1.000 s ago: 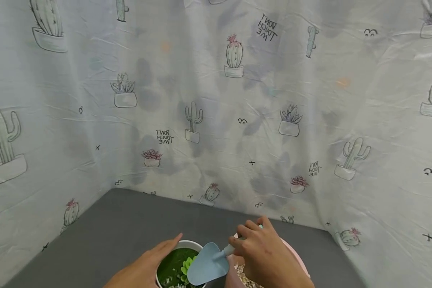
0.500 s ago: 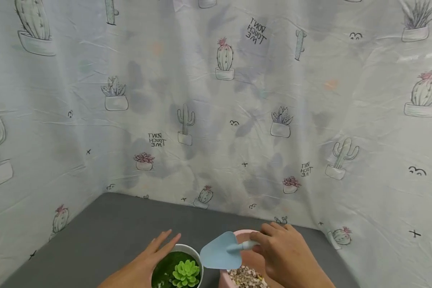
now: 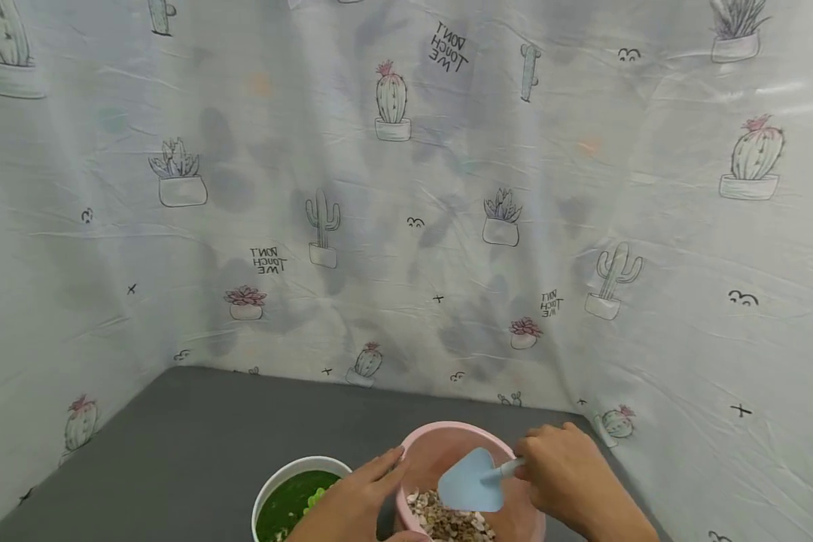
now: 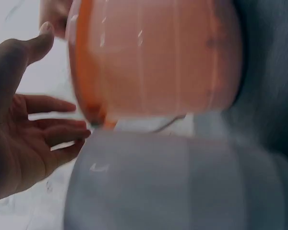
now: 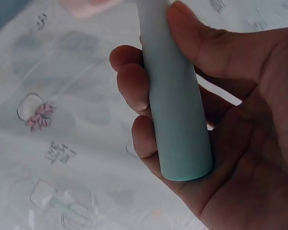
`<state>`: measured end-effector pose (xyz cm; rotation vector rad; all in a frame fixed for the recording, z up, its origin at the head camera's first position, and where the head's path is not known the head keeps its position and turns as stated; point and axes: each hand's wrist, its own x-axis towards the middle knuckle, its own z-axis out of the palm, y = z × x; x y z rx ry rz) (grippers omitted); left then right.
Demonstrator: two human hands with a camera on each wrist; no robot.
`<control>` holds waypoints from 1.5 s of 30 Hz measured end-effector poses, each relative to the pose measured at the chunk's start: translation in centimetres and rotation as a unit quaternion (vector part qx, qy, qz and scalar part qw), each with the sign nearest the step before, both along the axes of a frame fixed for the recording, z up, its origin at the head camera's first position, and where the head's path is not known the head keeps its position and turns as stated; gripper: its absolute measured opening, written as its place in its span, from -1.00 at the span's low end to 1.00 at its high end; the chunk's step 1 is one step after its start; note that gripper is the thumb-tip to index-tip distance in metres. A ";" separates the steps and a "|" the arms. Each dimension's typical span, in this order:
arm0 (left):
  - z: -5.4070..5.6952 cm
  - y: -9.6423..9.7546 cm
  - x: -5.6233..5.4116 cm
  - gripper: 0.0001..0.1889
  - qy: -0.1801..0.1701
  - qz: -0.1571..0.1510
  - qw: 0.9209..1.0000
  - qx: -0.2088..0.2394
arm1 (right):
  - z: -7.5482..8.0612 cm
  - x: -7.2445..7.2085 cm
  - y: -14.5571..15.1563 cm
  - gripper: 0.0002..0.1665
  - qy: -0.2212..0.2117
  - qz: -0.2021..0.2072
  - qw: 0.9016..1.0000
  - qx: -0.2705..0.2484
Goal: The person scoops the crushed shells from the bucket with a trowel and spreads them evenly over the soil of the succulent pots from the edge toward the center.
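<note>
My right hand [image 3: 558, 474] grips the handle of a light blue trowel [image 3: 470, 482], fingers wrapped round the pale handle [image 5: 175, 105] in the right wrist view. The trowel's blade is over the inside of a pink pot [image 3: 440, 433], above a heap of small pebbles [image 3: 447, 521]. My left hand [image 3: 352, 500] is at the pink pot's left rim with extended fingers, thumb apart; in the left wrist view the left hand [image 4: 29, 129] reaches toward the rims. Left of it stands a white pot [image 3: 260, 500] with green soil cover and a bright green succulent [image 3: 315, 497], partly hidden by my left hand.
Both pots stand on a dark grey tabletop [image 3: 244, 414]. A pale curtain [image 3: 379, 301] printed with cacti hangs behind the table and along both sides.
My left hand has moved right from the white pot to the pink pot's rim. The trowel has moved right, from over the white pot into the pink pot's opening. The view has shifted.
</note>
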<state>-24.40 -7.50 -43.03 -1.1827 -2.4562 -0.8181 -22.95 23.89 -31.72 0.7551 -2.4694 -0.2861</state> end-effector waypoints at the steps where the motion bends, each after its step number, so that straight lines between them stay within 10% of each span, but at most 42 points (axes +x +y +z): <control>1: -0.4 0.1 -0.2 -0.17 0.005 0.001 1.000 -0.006 | -0.4 -0.3 -0.4 -0.64 -0.007 0.006 1.000 0.009; 9: 0.7 0.7 0.7 -0.33 0.078 0.023 0.996 -0.041 | -2.4 -1.2 -3.9 -0.43 -0.021 0.010 0.997 0.076; 16: -1.0 1.2 -0.4 -0.40 0.145 0.043 0.987 -0.050 | -4.2 -1.7 -4.5 -0.51 -0.069 0.026 0.992 0.101; 32: -2.8 1.2 -1.4 -0.17 0.109 0.052 0.992 -0.046 | -4.3 -0.9 -2.4 -0.50 -0.113 0.060 0.990 -0.056; 40: -0.7 1.1 -0.2 -0.23 0.080 0.035 0.995 -0.039 | -2.1 0.0 -0.8 -0.39 -0.112 0.038 0.990 -0.080; 45: -1.3 1.0 -0.6 -0.23 0.068 0.030 0.997 -0.026 | -1.4 0.3 -0.1 -0.40 -0.138 0.016 0.987 -0.083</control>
